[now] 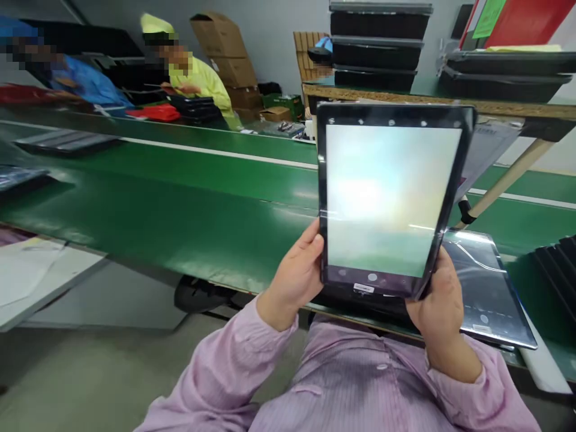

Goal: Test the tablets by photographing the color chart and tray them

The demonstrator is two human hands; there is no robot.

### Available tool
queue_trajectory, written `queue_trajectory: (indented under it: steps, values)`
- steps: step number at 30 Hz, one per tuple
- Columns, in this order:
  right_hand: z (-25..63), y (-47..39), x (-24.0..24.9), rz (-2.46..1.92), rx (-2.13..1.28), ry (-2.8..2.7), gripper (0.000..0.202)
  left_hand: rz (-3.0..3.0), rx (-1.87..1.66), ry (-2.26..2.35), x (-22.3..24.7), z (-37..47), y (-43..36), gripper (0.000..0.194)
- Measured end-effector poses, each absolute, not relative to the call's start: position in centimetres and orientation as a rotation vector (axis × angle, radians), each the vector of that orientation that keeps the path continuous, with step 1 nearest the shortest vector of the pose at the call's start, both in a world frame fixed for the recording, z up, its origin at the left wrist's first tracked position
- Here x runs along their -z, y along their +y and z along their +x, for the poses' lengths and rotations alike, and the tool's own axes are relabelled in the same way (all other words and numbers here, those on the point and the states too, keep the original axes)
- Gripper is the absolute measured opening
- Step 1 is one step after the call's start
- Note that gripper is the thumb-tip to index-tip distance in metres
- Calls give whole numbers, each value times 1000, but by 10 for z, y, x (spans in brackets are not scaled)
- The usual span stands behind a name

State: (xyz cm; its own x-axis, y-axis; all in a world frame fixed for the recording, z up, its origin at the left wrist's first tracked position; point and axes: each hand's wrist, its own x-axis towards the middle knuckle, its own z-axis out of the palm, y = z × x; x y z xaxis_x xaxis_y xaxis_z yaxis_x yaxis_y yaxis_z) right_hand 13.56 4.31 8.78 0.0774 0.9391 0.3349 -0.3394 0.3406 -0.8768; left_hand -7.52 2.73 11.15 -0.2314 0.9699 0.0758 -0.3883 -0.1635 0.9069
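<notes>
Upright in front of me is a black-framed tablet (387, 198), its screen lit with a pale, blurred camera picture. My left hand (297, 273) grips its lower left edge, thumb on the near side. On the lower right edge my right hand (438, 297) is closed, with most of its fingers hidden behind the frame. A small white label sits at the tablet's bottom border. Just right of my right hand, a second tablet (490, 288) with a dark, shiny screen lies on the bench.
A green conveyor belt (202, 198) runs across, with black trays (67, 141) at left. Stacked black bins (380, 36) stand on a raised wooden shelf (441, 99). Dark stacked pieces (558, 270) are at far right. Co-workers in blue and yellow (202, 84) work across the belt.
</notes>
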Motion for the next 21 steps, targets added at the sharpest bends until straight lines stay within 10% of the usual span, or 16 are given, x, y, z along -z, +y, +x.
queue_trajectory:
  steps: [7,13,21]
  values:
    - [150,60,-74,-760,-1263,-835,43,1230,-1898,1023,-85,-46,32,57]
    - [153,66,-71,-691,-1298,-875,42,2035,-1625,1416,-76,-46,20,129]
    - [150,66,-72,-657,-1219,-966,39,2217,-1492,1568,-70,-42,18,146]
